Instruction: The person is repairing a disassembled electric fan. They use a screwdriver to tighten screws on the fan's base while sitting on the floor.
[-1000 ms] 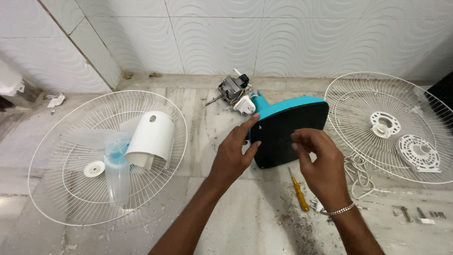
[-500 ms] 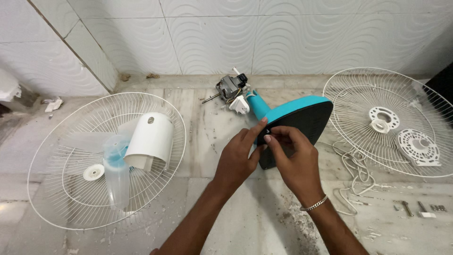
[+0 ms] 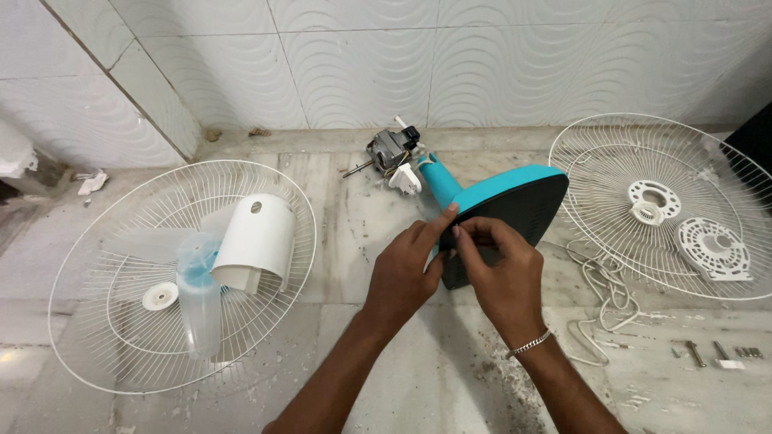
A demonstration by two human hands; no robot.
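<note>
A teal fan base (image 3: pixel 515 197) with a black underside stands tilted on edge on the marble floor. My left hand (image 3: pixel 406 269) grips its near left edge, with the index finger up against the rim. My right hand (image 3: pixel 498 269) is pressed on the black underside right beside it, fingers pinched together at the edge; whether something small is between them is hidden. A fan motor (image 3: pixel 390 151) with a white plug lies just behind the teal neck.
A white grille (image 3: pixel 104 329) at left holds a clear blue blade (image 3: pixel 197 293) and a white motor cover (image 3: pixel 257 239). A second grille (image 3: pixel 611 153) at right holds white plastic rings. A white cord (image 3: pixel 599 293) and several screws (image 3: pixel 716 352) lie at right.
The base has been tipped up more steeply and my right hand has moved from the floor side onto its underside, meeting my left hand. The yellow screwdriver seen a second ago is now hidden.
</note>
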